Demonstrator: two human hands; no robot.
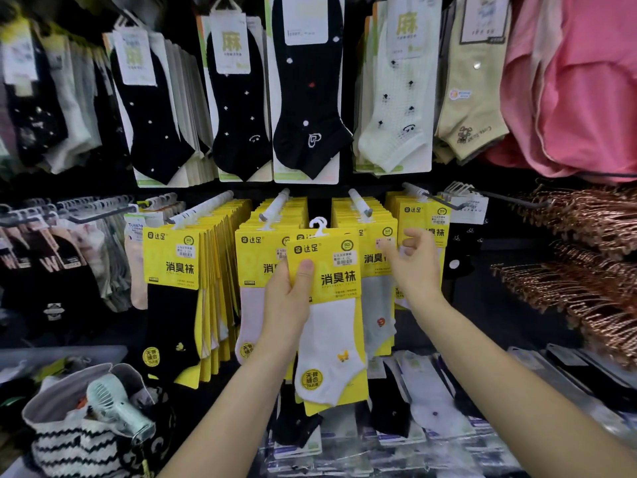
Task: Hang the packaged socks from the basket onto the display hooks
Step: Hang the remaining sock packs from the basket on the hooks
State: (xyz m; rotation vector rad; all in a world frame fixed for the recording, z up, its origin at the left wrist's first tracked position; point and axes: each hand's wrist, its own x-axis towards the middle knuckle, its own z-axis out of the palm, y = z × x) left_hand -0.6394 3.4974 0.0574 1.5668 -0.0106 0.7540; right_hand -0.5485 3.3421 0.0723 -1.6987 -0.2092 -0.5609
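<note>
Hanging step: we judge one placement half done; a pack is up at the rack but sits on no hook yet.
Task's thing: the sock pack (pixel 327 305), a yellow card with a white ankle sock, is upright in front of the yellow row. Its white plastic hanger (pixel 319 226) sits between the centre hook (pixel 275 205) and the right-hand hook (pixel 360 203), below both tips and on neither.
Left hand: our left hand (pixel 289 298) clamps the pack at its left edge, thumb flat on the card front, fingers behind.
Right hand: our right hand (pixel 417 267) holds nothing, fingers loosely bent, just beside the front pack on the right-hand hook. Whether they touch it we cannot tell.
Next move: we think the hanger must rise to a hook's tip, its opening lined up with the rod, then slide back against the packs there.
Which hook: the centre one shows a pale sock in front, likely the better match.
Risk: both rods look well filled, so room is tight.
Basket: we cannot pick it out for certain; a striped bag (pixel 79 443) lies lower left.
</note>
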